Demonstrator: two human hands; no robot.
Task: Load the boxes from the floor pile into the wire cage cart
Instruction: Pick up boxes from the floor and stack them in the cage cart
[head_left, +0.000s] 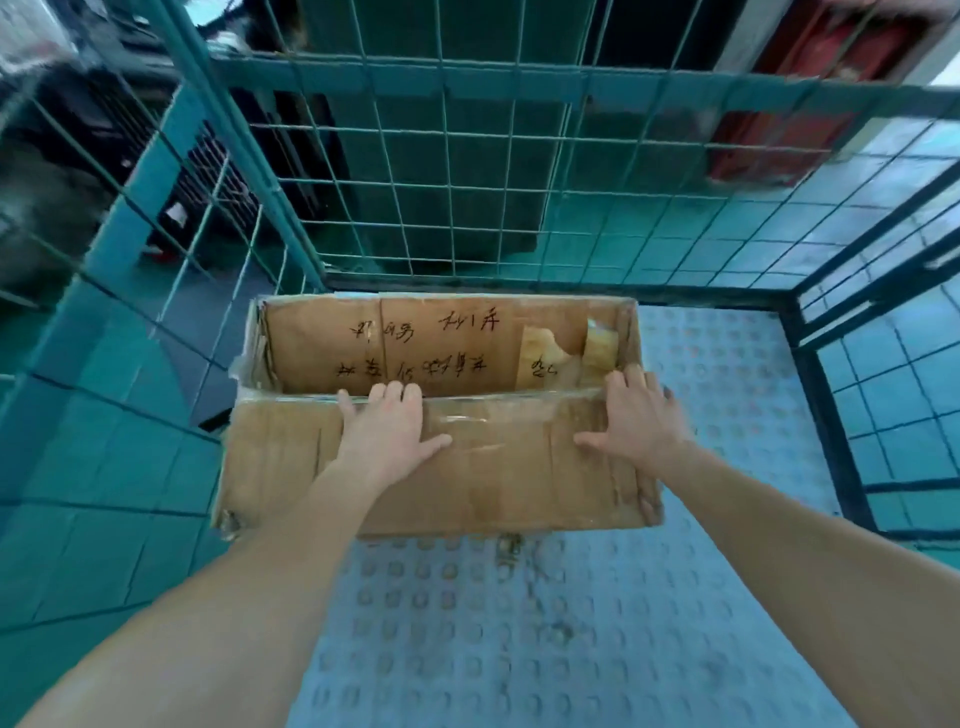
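A worn brown cardboard box (467, 467) with handwriting on its top rests on the studded floor of the wire cage cart (571, 623), pushed into the cart's far left corner. My left hand (387, 431) lies flat on the box's near face, fingers hooked over the top edge. Further right on the same face, my right hand (636, 421) presses flat with its fingers spread. Both palms touch the cardboard without gripping it. The floor pile is out of view.
Teal wire mesh walls (467, 171) enclose the cart at the back, left and right. The cart floor to the right of the box and in front of it is bare studded plate. Dark shapes and a red object (810, 88) stand beyond the mesh.
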